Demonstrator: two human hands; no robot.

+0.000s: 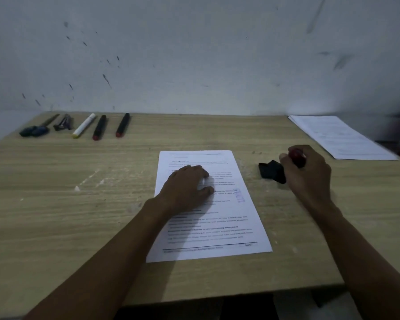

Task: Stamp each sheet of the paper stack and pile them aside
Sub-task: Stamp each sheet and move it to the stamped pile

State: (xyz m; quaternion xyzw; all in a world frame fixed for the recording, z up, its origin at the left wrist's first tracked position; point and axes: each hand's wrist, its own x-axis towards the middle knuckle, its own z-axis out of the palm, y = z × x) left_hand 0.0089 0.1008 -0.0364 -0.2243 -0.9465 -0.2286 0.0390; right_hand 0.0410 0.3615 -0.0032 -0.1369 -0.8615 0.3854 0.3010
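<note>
Stamped sheet (208,204) lying ready to move
Left hand (185,188) pressing flat on light, floppy paper; right hand (307,174) gripping stamp (297,157) at three o'clock.

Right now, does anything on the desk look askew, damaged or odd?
Little stands out. The sheet under the left hand lies slightly skewed to the desk edge and already bears a purple stamp mark. Pale scuffs mar the wood to its left. The right hand grips the stamp.

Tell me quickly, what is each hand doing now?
Left hand: open, fingers flat on the top sheet.
Right hand: grip closed around the red-topped stamp.
</note>
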